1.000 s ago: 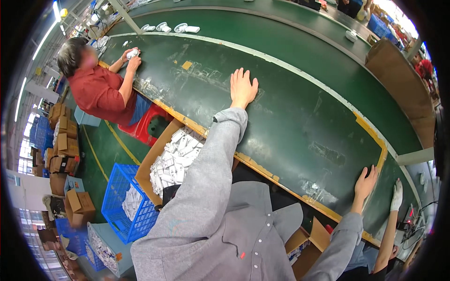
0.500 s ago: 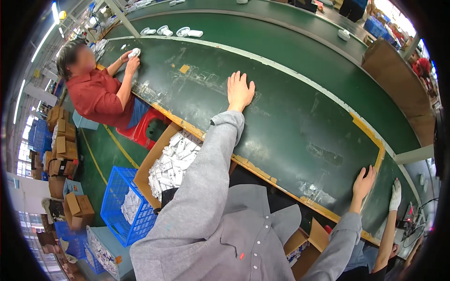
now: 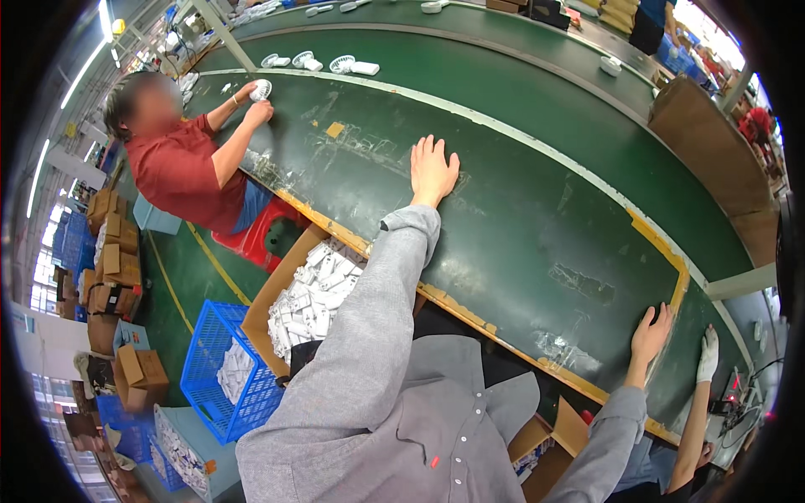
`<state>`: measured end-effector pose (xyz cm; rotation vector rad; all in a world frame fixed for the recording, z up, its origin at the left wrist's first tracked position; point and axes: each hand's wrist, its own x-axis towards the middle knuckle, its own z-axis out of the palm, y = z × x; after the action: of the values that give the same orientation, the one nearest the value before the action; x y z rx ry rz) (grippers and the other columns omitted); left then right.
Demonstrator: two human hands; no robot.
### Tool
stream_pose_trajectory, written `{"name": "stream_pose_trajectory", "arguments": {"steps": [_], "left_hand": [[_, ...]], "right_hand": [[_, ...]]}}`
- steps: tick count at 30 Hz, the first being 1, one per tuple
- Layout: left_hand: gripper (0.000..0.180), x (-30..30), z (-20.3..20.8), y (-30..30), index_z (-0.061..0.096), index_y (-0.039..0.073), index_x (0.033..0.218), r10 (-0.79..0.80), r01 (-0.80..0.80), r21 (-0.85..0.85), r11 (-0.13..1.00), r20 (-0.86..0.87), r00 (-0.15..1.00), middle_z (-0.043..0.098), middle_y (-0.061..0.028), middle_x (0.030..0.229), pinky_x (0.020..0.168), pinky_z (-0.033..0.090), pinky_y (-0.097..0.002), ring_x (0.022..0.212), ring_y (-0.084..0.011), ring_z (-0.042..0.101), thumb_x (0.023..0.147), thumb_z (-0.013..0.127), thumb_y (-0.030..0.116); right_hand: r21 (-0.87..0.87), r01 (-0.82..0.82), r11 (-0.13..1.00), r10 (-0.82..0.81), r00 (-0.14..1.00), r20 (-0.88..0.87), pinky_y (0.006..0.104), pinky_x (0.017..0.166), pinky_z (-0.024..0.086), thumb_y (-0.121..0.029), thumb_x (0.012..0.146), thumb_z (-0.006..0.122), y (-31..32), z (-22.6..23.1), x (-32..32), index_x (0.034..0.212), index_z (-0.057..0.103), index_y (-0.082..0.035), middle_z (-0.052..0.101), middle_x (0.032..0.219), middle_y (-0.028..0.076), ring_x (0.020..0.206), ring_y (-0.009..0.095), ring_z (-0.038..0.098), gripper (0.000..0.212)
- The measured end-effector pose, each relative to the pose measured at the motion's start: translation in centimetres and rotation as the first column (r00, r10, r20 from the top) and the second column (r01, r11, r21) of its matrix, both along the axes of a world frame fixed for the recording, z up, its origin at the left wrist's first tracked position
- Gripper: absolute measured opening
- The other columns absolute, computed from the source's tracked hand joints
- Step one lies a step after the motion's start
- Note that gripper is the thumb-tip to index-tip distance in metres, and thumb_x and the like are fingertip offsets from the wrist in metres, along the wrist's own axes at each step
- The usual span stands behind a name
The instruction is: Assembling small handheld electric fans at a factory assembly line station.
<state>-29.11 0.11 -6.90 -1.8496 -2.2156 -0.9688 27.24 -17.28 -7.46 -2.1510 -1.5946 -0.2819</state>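
My left hand (image 3: 433,172) lies flat on the dark green worktable (image 3: 511,226), its fingers stretched out and nothing in them. Far to the right, my right hand (image 3: 650,334) rests on the same tabletop beside the yellow-taped edge, fingers extended, palm down and holding nothing. Below my left forearm stands a cardboard box (image 3: 281,293) filled with white plastic parts (image 3: 314,293). Several white handheld fans (image 3: 352,65) lie on the green conveyor (image 3: 503,92) past the table's far edge.
At the left a co-worker in a red shirt (image 3: 180,172) holds a white fan (image 3: 261,90). A blue crate (image 3: 220,356) stands on the floor. Another person's white-gloved hand (image 3: 708,354) is just right of mine. An open box (image 3: 545,440) sits under the table.
The fans on the conveyor have shifted slightly rightward in the view. The co-worker's hands and fan appear a little further right. My hands stay nearly where they were on the table.
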Motion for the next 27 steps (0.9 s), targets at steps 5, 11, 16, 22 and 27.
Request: {"name": "stream_pose_trajectory", "arguments": {"steps": [5, 11, 16, 22, 27], "left_hand": [[0.051, 0.1, -0.1, -0.3, 0.054, 0.000, 0.128, 0.010, -0.011, -0.013, 1.000, -0.015, 1.000, 0.045, -0.0189, 0.142, 0.116, 0.023, -0.0446, 0.136, -0.0346, 0.035, 0.090, 0.055, 0.034], [0.048, -0.1, 0.3, -0.2, 0.057, -0.001, 0.124, 0.008, -0.006, 0.045, 0.999, -0.039, 0.999, 0.047, -0.0216, 0.139, 0.114, 0.026, -0.0458, 0.133, -0.0366, 0.039, 0.088, 0.056, 0.032], [0.050, 0.6, 0.4, -0.7, 0.056, -0.001, 0.126, 0.010, -0.009, 0.022, 1.000, -0.007, 1.000, 0.046, -0.0209, 0.140, 0.115, 0.025, -0.0462, 0.134, -0.0358, 0.037, 0.089, 0.056, 0.032], [0.050, 0.6, 0.5, -0.5, 0.055, 0.000, 0.126, 0.005, -0.005, 0.031, 1.000, 0.003, 1.000, 0.046, -0.0206, 0.140, 0.115, 0.025, -0.0458, 0.134, -0.0361, 0.037, 0.089, 0.056, 0.032], [0.042, 0.0, 0.8, -0.7, 0.059, 0.000, 0.119, -0.069, 0.066, 0.152, 0.986, 0.016, 0.997, 0.056, -0.0181, 0.128, 0.108, 0.035, -0.0444, 0.124, -0.0345, 0.048, 0.086, 0.059, 0.026]], "right_hand": [[-0.003, 0.004, 1.000, -0.004, 1.000, -0.018, 0.0411, 0.110, 0.033, -0.029, 0.097, 0.048, -0.2, 0.2, -0.3, 0.129, 0.053, 0.003, 0.048, 0.139, 0.021, 0.130, 0.037, 0.043, 0.045], [0.021, -0.018, 1.000, 0.018, 1.000, 0.003, 0.0424, 0.109, 0.034, -0.028, 0.097, 0.049, 0.2, -0.2, 0.1, 0.127, 0.054, 0.005, 0.049, 0.136, 0.023, 0.128, 0.038, 0.044, 0.045], [0.027, -0.025, 0.999, 0.026, 0.999, -0.027, 0.0426, 0.110, 0.032, -0.029, 0.098, 0.048, -0.2, -0.8, 1.3, 0.128, 0.053, 0.005, 0.049, 0.137, 0.023, 0.128, 0.038, 0.044, 0.045], [0.016, -0.025, 1.000, 0.025, 1.000, -0.005, 0.0431, 0.109, 0.033, -0.028, 0.098, 0.048, -0.1, -0.9, 1.4, 0.128, 0.053, 0.004, 0.049, 0.137, 0.023, 0.128, 0.039, 0.043, 0.044], [0.026, -0.019, 0.999, 0.019, 0.999, 0.031, 0.0431, 0.109, 0.033, -0.027, 0.098, 0.048, 0.1, -0.7, 0.3, 0.127, 0.053, 0.004, 0.049, 0.137, 0.023, 0.128, 0.039, 0.044, 0.043]]}}
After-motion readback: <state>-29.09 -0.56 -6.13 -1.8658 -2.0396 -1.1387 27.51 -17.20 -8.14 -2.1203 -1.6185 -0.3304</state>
